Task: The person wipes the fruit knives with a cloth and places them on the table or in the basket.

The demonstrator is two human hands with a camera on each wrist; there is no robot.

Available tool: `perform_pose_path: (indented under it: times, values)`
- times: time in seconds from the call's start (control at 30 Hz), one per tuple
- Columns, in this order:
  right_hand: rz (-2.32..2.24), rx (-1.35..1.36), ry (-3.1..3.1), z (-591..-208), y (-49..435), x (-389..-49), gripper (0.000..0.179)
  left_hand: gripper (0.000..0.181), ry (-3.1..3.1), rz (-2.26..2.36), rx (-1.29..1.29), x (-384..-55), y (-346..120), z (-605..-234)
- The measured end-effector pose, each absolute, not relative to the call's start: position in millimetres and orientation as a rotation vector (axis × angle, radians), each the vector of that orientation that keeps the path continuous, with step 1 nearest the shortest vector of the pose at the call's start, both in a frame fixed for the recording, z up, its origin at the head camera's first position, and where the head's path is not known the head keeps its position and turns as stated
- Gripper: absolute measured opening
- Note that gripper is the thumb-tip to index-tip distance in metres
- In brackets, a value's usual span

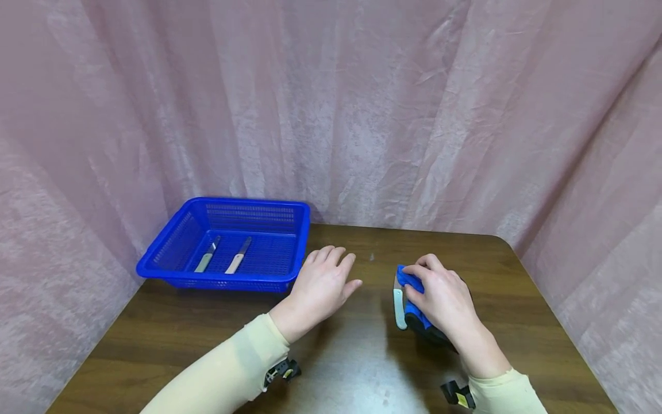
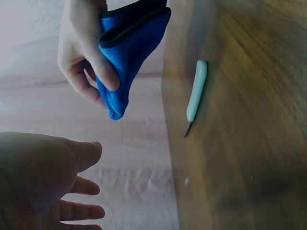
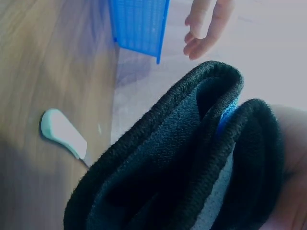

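Note:
My right hand (image 1: pixel 439 296) grips a folded blue cloth (image 2: pixel 139 50) with black edging, thumb on one side and fingers on the other. In the left wrist view the cloth is clear of the table. A small knife (image 2: pixel 197 91) with a mint-green handle lies on the wood beside it; in the head view the cloth partly covers its blade. My left hand (image 1: pixel 320 287) is held out to the left of the cloth, fingers straight and nothing in them. The right wrist view shows the cloth's black-edged folds up close, hiding most of the right hand.
A blue plastic basket (image 1: pixel 217 278) stands at the back left, close to my left hand. Inside it lie a green-handled knife (image 1: pixel 204 263) and a pale-handled knife (image 1: pixel 235 264), apart from each other. Pink curtains (image 1: pixel 331 115) hang behind and beside the brown wooden table (image 1: pixel 517 310).

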State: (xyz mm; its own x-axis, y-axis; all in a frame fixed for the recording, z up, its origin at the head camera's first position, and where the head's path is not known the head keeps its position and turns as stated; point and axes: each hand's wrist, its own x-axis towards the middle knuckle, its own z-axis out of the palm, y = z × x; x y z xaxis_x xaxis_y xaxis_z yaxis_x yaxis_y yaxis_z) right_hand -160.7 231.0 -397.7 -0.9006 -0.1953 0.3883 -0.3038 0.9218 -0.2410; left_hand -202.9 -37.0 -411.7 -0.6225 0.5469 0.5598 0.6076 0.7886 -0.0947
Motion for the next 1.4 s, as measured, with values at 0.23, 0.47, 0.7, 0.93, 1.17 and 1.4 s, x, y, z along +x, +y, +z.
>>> perform_pose_path:
  times: [0.23,0.47,0.7,0.93,1.17,1.4]
  values:
    - [0.427,0.317,-2.722,-400,245,-158,0.029,0.051,-2.403,-0.130,-0.901,-199,-19,-418]
    - [0.437,0.282,-2.736,-403,257,-155,0.031,0.048,-2.447,-0.128,-0.935,-197,-6,-425]
    - [0.430,0.257,-2.755,-406,263,-155,0.032,0.049,-2.565,-0.076,-0.983,-193,10,-435]
    - [0.434,0.228,-2.772,-409,267,-156,0.032,0.044,-2.609,-0.055,-1.051,-188,26,-451]
    - [0.430,0.209,-2.779,-410,269,-155,0.032,0.042,-2.665,-0.048,-1.075,-185,34,-460]
    - [0.436,0.184,-2.787,-410,274,-155,0.032,0.041,-2.656,-0.042,-1.111,-186,42,-467]
